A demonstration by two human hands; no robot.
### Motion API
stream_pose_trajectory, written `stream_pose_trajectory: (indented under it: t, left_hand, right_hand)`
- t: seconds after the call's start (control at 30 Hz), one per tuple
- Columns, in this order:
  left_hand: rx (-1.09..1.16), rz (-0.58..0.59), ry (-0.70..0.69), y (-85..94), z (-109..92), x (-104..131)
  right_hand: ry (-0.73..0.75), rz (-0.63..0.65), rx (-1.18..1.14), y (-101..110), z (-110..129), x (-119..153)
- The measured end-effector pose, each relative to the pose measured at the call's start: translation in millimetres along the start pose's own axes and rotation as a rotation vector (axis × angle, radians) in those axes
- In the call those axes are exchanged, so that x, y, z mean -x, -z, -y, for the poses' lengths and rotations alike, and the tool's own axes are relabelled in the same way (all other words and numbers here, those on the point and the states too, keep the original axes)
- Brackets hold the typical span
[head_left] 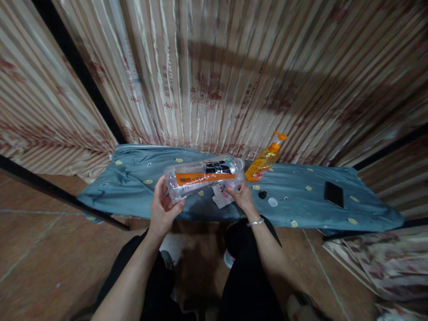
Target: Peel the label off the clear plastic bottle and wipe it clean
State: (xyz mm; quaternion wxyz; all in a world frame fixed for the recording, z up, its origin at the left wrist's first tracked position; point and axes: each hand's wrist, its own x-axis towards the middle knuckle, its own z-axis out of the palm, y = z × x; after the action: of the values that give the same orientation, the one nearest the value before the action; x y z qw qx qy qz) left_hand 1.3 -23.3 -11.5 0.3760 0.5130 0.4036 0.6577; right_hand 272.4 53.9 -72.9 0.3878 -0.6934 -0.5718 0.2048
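A large clear plastic bottle (pixel 203 176) with an orange and black label is tilted nearly on its side above the blue cloth. My left hand (pixel 163 207) grips its base, with the thumb below. My right hand (pixel 243 197), a silver bracelet on its wrist, is closed at the neck end. Near those right fingers shows a small white and pink printed packet or paper (pixel 223 196); whether they touch it I cannot tell. A pump bottle (pixel 264 164) of orange liquid stands just beyond my right hand. A black cap (pixel 262 194) and a white disc (pixel 272 202) lie to its right.
The blue patterned cloth (pixel 310 209) covers a long low surface before my knees. A black phone (pixel 333 194) lies toward its right end. Striped curtains (pixel 207 80) hang behind, and dark poles (pixel 80 71) run along the sides. Tiled floor (pixel 36 232) shows below.
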Motion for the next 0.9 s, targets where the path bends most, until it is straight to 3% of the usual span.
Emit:
stream_pose_trajectory:
  t: [0.9]
  left_hand:
    - [0.054, 0.014, -0.013, -1.1, 0.0, -1.5]
  right_hand:
    - [0.003, -0.002, -0.028, 0.4, 2.3, -0.9]
